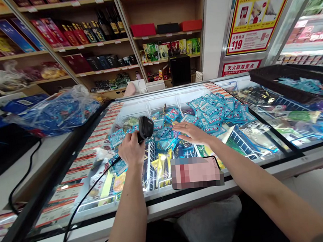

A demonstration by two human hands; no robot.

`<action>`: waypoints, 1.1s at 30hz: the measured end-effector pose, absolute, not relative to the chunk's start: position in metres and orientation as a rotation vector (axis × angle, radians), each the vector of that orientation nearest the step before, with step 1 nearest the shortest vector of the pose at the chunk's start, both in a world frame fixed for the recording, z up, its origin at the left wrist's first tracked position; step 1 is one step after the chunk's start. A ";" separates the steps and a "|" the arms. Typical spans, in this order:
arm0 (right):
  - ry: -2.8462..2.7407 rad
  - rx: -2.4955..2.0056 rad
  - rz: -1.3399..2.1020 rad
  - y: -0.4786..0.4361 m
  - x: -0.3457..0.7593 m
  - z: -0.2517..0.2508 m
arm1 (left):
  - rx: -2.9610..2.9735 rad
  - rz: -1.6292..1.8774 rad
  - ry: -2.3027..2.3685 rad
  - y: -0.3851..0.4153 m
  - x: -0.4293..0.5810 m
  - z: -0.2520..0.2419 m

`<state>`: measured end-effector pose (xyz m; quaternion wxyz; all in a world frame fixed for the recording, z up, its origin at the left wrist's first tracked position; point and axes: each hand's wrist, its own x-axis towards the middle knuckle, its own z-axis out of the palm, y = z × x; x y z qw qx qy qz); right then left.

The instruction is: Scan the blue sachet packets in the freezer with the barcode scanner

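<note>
freezer (266, 170) — blue packets (213, 111) heaped; left hand (131, 150) grips scanner (145, 128)

A shop: price-tagged shelves (94, 43) of boxed goods along the top, glass-topped freezer (266, 172) of packets (213, 111) at centre, barcode scanner (145, 128) over it.

**Chest freezer: well and contents**

The chest freezer (239, 184) has a white rim, and its right section is under glass. Wire dividers (150, 163) split the well into compartments. Blue packets (213, 111) are heaped across the middle and rear. Yellow packets (162, 165) lie in a front compartment. A black crate (287, 83) rests on the glass at right.
</note>
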<state>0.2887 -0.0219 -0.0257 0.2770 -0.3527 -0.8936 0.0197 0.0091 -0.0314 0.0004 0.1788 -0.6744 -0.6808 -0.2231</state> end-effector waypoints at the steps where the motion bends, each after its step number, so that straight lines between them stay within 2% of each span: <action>1: -2.429 -0.909 0.060 -0.022 0.287 -0.026 | -1.907 -0.624 -1.925 -0.032 0.009 0.001; 5: -2.484 -0.874 0.042 -0.022 0.285 -0.025 | -1.907 -0.624 -1.892 -0.031 0.009 0.000; 12: -2.242 -1.235 0.060 -0.022 0.292 -0.020 | -1.919 -0.672 -1.820 -0.030 0.007 -0.002; 19: -2.147 -1.364 0.099 -0.021 0.285 -0.024 | -1.935 -0.676 -1.805 -0.031 0.009 -0.001; 26: -2.085 -1.502 0.327 -0.012 0.279 -0.028 | -1.997 -0.665 -1.785 -0.032 0.011 -0.001; 33: -1.784 -1.657 0.344 -0.003 0.301 -0.024 | -2.027 -0.657 -1.740 -0.030 0.010 -0.004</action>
